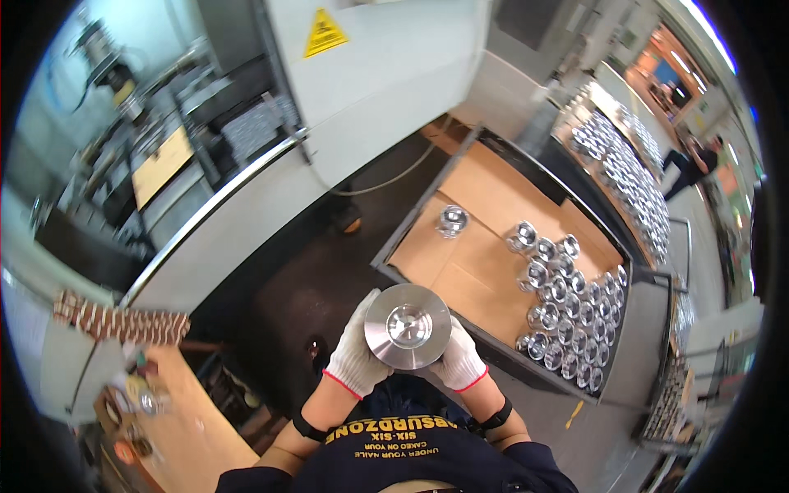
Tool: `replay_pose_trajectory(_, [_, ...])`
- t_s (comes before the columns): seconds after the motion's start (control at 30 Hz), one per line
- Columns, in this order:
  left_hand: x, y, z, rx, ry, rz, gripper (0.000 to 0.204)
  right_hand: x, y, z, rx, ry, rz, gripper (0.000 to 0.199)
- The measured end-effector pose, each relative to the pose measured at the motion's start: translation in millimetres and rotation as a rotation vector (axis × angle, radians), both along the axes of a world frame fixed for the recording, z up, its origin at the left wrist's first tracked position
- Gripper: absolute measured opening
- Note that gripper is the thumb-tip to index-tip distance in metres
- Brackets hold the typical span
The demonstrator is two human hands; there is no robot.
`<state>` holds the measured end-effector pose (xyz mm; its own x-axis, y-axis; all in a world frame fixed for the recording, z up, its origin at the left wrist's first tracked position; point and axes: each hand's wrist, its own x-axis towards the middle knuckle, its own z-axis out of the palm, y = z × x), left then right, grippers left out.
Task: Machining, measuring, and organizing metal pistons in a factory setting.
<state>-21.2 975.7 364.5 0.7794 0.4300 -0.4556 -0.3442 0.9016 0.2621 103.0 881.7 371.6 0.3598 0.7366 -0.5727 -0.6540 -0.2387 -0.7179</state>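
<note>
Workshop, grey floor (546, 423); pale machine housing (386, 74) ahead. Dark metal bin (526, 161), lined with brown cardboard (472, 271), stands front right, glossy silver round metal parts (567, 308) clustered toward its right side. Red-cuffed, white-knit-gloved left hand (352, 357) and matching right hand (462, 361) clasp opposite sides of a broad round silver metal flange (408, 327), held before the navy shirt (493, 468); fingertips hidden. Smooth satin rim, mirror-bright recessed centre. Face points up at the camera, central axis likewise; whether that axis is longest, cannot tell.
</note>
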Motion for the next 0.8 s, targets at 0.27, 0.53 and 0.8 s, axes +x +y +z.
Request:
replay_pose_trajectory(0.27, [-59, -39, 29, 1.075, 0.481, 0.172, 0.037, -19, 17, 51, -0.017, -0.223, 0.435, 0.039])
replay_pose_trajectory(0.53, [-68, -45, 51, 0.810, -0.017, 0.428, 0.057, -19, 20, 45, 0.154, -0.293, 0.571, 0.040])
replay_pose_trajectory(0.8, [-60, -29, 49, 0.678, 0.135, 0.574, 0.051, 18, -23, 28, 0.554, 0.057, 0.657, 0.052])
